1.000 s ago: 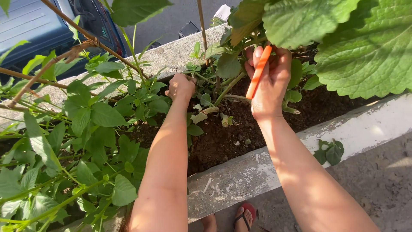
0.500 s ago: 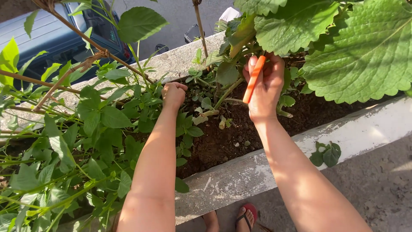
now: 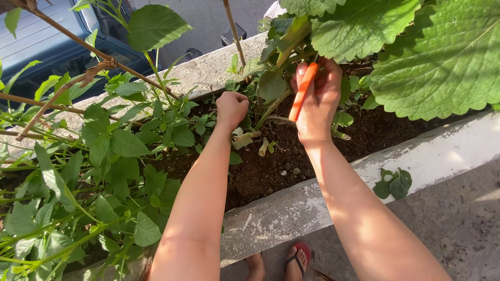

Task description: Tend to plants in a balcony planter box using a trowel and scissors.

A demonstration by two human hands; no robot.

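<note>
Head view: an orange-handled tool (image 3: 302,92), probably shears with the blades hidden among leaves, is gripped upper centre of the frame by the right hand (image 3: 316,106), fingers wrapped tight around it. Its long axis runs diagonally, tip towards the upper right, aimed into the green stems (image 3: 272,107). The left hand (image 3: 231,107) is closed in a fist at the plant's base, seemingly steadying it above the soil (image 3: 271,166) of the concrete planter (image 3: 291,208).

A: You see any packages, labels, signs or screens here?

B: None you can make out. Top edge, behind the leaves, there's a small white thing (image 3: 272,9), too hidden for you to tell what it is.
</note>
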